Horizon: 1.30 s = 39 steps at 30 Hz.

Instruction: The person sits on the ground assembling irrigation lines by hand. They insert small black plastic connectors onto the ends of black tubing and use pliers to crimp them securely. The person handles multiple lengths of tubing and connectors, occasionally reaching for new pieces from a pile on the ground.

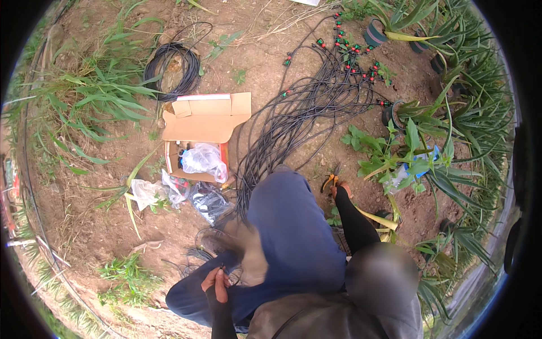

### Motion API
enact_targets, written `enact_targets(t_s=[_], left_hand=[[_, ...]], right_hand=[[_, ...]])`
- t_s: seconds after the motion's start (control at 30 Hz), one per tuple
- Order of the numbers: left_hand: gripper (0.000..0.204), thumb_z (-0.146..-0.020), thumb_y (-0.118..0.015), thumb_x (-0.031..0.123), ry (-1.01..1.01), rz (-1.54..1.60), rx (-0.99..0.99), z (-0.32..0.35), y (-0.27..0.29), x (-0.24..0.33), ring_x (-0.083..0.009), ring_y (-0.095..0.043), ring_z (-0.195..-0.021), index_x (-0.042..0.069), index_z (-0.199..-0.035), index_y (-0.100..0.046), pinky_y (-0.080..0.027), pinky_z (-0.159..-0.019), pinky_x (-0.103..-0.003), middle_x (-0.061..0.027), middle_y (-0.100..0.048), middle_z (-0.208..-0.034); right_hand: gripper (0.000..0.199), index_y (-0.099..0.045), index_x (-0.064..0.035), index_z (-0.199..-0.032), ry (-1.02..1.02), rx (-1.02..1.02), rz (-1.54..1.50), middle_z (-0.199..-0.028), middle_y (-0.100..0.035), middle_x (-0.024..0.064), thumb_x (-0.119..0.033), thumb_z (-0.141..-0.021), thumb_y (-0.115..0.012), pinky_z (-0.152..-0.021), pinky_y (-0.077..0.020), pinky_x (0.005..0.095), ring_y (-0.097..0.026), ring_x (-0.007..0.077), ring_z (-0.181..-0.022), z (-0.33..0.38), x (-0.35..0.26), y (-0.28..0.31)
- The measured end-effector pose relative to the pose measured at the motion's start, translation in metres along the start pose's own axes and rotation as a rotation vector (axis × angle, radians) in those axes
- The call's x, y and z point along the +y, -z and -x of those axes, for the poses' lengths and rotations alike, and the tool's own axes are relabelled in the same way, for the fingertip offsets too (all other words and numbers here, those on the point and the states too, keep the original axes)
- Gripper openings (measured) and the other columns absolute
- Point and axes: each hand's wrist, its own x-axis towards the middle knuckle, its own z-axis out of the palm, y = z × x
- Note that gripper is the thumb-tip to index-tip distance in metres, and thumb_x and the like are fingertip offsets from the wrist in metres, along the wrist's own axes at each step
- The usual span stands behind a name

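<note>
My right hand (340, 190) reaches out past my blue-trousered knee (282, 214) and grips a small yellow-handled cutter (329, 181) just above the bare soil. Low beside my leg, my left hand (216, 284) is closed on a thin black tube (199, 254) that loops over the ground in front of it. A long bundle of black drip tubes (293, 118) fans out from my knee toward the back, ending in small red and green emitters (345, 51).
An open cardboard box (203, 121) with clear plastic bags (202, 159) lies on the left, more bags (210, 200) beside it. A coil of black hose (172, 70) sits behind it. Potted spiky plants (451, 113) and a blue item (420, 166) crowd the right; grass (90, 96) grows left.
</note>
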Motion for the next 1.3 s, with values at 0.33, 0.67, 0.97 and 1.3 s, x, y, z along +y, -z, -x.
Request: enact_targets(t_s=[0.33, 0.67, 0.97, 1.3], left_hand=[[0.019, -0.094, -0.056, 0.011, 0.014, 0.035, -0.092, -0.013, -0.009, 0.018, -0.0073, -0.048, -0.056, -0.005, -0.099, -0.066, -0.039, -0.052, -0.021, -0.0025, -0.057, -0.067], [0.023, -0.096, -0.057, 0.016, -0.060, 0.313, -0.108, 0.005, 0.035, 0.017, -0.0061, -0.046, -0.054, -0.005, -0.102, -0.064, -0.036, -0.049, -0.020, -0.0013, -0.054, -0.065], [0.024, -0.096, -0.055, 0.015, -0.283, 0.484, -0.114, 0.043, 0.063, 0.047, -0.0057, -0.045, -0.057, -0.005, -0.104, -0.065, -0.034, -0.051, -0.020, -0.0006, -0.055, -0.070], [0.024, -0.096, -0.056, 0.015, -0.293, 0.529, -0.065, 0.073, 0.075, 0.038, -0.0063, -0.044, -0.053, -0.006, -0.105, -0.063, -0.033, -0.048, -0.020, -0.0012, -0.054, -0.068]], right_hand=[[0.026, -0.065, -0.0029, -0.094, 0.079, -0.300, -0.629, -0.075, -0.065, 0.0079, -0.024, -0.080, -0.061, -0.059, -0.0474, 0.0391, -0.060, 0.0270, -0.062, -0.037, 0.027, -0.010], [0.049, -0.052, 0.0025, -0.126, 0.808, -0.812, -1.273, -0.126, -0.055, 0.0125, -0.013, -0.080, -0.057, -0.107, -0.0328, 0.0425, -0.050, 0.0254, -0.120, 0.180, -0.099, 0.168], [0.066, -0.046, 0.0025, -0.133, 1.409, -1.029, -0.810, -0.142, -0.039, 0.0219, -0.023, -0.074, -0.061, -0.111, -0.0276, 0.0466, -0.037, 0.0337, -0.134, 0.352, -0.141, 0.253], [0.061, -0.040, -0.0011, -0.140, 1.120, -1.465, -0.322, -0.125, -0.049, 0.0058, -0.018, -0.083, -0.054, -0.102, -0.0290, 0.0286, -0.044, 0.0162, -0.116, 0.450, -0.102, 0.131]])
